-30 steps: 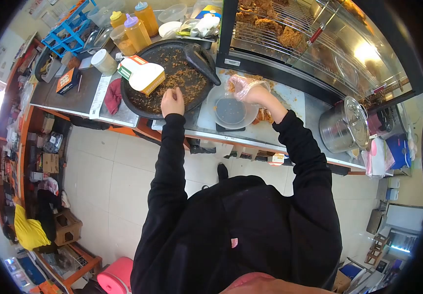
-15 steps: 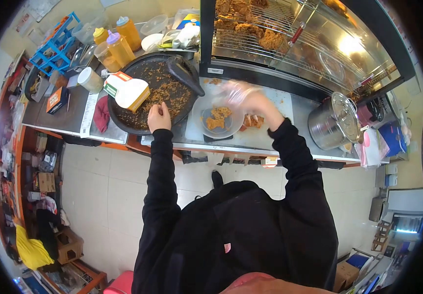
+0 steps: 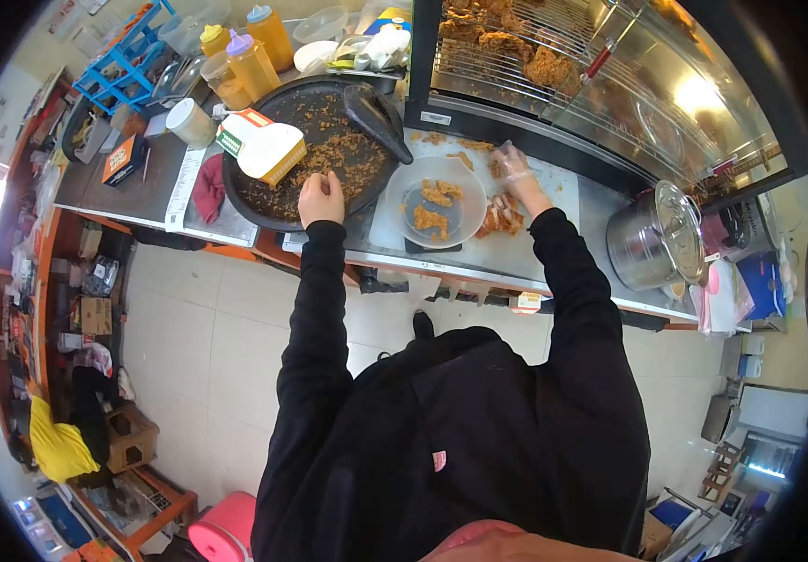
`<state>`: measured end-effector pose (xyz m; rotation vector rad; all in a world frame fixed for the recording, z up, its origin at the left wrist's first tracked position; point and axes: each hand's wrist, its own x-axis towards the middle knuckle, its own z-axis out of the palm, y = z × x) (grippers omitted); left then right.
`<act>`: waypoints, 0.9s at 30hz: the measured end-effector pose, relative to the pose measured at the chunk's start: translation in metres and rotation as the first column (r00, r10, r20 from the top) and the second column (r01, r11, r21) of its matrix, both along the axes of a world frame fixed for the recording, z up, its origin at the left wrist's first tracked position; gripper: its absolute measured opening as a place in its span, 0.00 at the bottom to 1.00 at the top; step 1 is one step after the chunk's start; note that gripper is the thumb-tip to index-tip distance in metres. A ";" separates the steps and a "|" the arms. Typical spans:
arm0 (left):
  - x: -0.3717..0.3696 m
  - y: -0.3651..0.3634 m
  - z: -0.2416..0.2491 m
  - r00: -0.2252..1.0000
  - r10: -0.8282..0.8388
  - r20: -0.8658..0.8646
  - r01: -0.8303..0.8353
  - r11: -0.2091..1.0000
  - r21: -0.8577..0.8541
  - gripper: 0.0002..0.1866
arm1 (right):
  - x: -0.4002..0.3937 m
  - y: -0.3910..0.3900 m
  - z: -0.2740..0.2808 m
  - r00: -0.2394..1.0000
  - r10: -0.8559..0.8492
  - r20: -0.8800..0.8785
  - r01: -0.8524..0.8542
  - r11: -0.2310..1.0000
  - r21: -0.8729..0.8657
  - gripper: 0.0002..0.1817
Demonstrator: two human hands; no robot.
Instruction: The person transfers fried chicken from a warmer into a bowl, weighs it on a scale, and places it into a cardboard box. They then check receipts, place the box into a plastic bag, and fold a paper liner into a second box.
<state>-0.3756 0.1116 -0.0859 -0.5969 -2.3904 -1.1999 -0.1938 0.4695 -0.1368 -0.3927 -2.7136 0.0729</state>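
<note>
Gloved right hand point(image 3: 514, 169) beside bowl point(image 3: 436, 202) (chicken inside)

My right hand point(image 3: 514, 169) has open cutting board point(image 3: 554, 192) to its right, up to the steel pot point(image 3: 659, 236) at the right of the frame. The glass case point(image 3: 554, 84) walls off the top. The bowl point(image 3: 437, 200) sits between my hands, the dark tray point(image 3: 263, 201) under my left hand point(image 3: 320, 198).

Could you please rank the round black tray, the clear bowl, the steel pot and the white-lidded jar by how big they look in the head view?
1. Round black tray, clearly the largest.
2. Clear bowl and steel pot look about alike; lens distortion towards the pot's edge of the picture makes ranking them unsure.
3. White-lidded jar, the smallest.
</note>
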 end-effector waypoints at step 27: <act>0.002 0.001 0.001 1.000 0.005 -0.003 -0.005 1.000 0.013 0.13 | -0.054 -0.034 0.043 0.971 0.104 0.214 -0.019 0.931 -0.363 0.15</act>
